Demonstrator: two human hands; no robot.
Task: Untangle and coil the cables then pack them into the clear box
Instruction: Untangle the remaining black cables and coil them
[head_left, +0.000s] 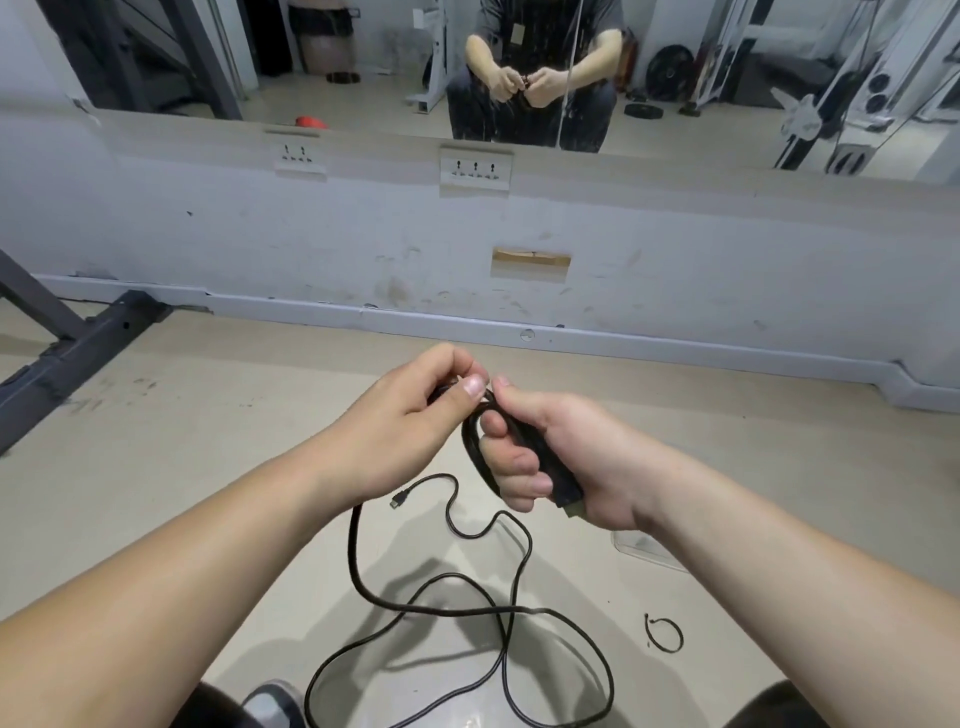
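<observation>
Left hand (410, 426) pinches, right hand (566, 467) clutches oval coil (470, 441) of smooth black cable (357, 551).

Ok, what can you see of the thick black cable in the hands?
The thick black cable looks rubber-sheathed and matte. The right hand grips a few coiled turns, a plug end poking out below the palm. The left hand pinches the strand at the coil's top. The rest hangs to the floor, lying in loose loops that cross a thinner cable.

Black cable (363, 582) pinched in left hand (410, 421), looped through right hand (561, 457), slack on floor (208, 441).
</observation>
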